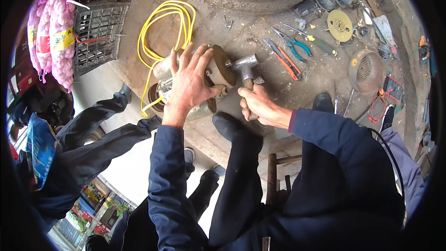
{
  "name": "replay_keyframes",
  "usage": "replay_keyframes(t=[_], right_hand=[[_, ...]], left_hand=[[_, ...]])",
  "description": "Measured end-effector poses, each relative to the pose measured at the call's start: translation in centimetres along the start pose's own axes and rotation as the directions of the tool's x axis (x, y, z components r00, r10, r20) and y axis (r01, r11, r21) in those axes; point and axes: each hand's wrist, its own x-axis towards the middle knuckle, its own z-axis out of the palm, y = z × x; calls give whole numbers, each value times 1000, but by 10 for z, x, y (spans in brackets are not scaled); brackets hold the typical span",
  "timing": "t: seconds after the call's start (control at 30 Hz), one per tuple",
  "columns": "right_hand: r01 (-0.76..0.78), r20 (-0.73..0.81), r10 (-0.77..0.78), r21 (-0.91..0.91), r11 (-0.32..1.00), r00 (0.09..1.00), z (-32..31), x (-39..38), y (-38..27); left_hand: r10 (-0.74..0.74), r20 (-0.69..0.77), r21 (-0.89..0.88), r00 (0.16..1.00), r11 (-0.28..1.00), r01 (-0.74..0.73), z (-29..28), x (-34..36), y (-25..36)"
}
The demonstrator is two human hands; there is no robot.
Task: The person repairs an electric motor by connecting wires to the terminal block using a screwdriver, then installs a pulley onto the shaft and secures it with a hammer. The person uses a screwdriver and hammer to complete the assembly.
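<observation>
A grey metal cylindrical body that looks like an electric motor [218, 80] lies on its side on the floor. My left hand [193, 76] rests across the top of it, fingers spread and thumb out toward its right end. In my right hand [260, 107] is a hammer [245, 67], gripped by its short wooden handle. The hammer's metal head is close against the right end of the motor; whether they touch I cannot tell. A yellow cable [186, 16] lies coiled behind the motor, and one length runs down along its left side. My palm hides part of the casing.
Red-handled pliers [289, 65], blue-handled pliers [297, 45] and a yellow spool [339, 25] lie to the right. A large round metal rim [251, 1] stands at the far side. A black crate [100, 32] and pink net bags [60, 42] are left. Other people's legs [102, 146] are nearby.
</observation>
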Motion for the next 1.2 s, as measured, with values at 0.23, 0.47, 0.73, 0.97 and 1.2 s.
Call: replay_keyframes(t=[0.23,0.47,0.73,0.97,1.2], right_hand=[[46,-7,-46,67,997,999,10,11,14],[38,48,-49,196,980,998,-20,12,-5],[28,85,-42,155,987,995,5,28,4],[-57,78,38,243,968,996,13,27,7],[215,11,-228,295,931,973,6,25,3]], left_hand=[[-6,30,3,1000,1000,6,-4,3,3],[-16,40,-26,999,1000,17,-4,-1,2],[-12,6,-52,1000,999,13,-1,2,-3],[-8,24,-59,1000,998,10,-3,-3,-5],[-22,50,-104,999,994,27,-4,-8,-8]])
